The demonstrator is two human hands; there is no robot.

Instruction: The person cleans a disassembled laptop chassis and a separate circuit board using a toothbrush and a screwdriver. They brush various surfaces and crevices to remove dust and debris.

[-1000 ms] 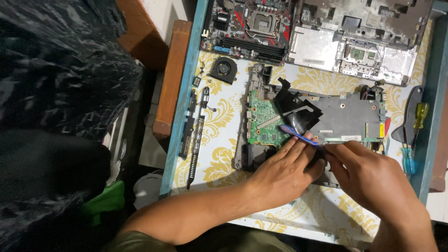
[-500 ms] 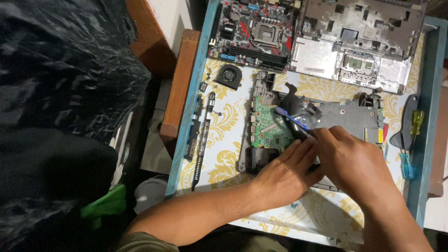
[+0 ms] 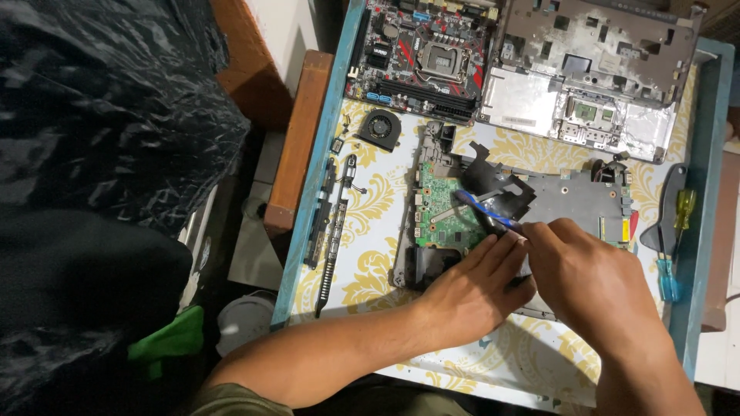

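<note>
A stripped laptop base [image 3: 574,196] with a green circuit board [image 3: 441,216] lies on the patterned table. My left hand [image 3: 474,289] presses flat on its near edge, fingers spread toward the board. My right hand [image 3: 586,281] pinches a blue pry tool [image 3: 479,206], whose tip rests over the board beside a lifted black plastic sheet [image 3: 493,185]. The two hands touch at the fingertips.
At the back stand a red-and-black motherboard [image 3: 424,50] and a grey laptop top cover [image 3: 593,69]. A small round fan [image 3: 379,128] and black strip parts [image 3: 331,219] lie at the left. Screwdrivers [image 3: 672,239] rest near the right blue table edge [image 3: 705,216].
My right hand slid left along the laptop base, carrying the blue tool's tip from the grey plate onto the green board. My left hand stayed put. The view shifted slightly.
</note>
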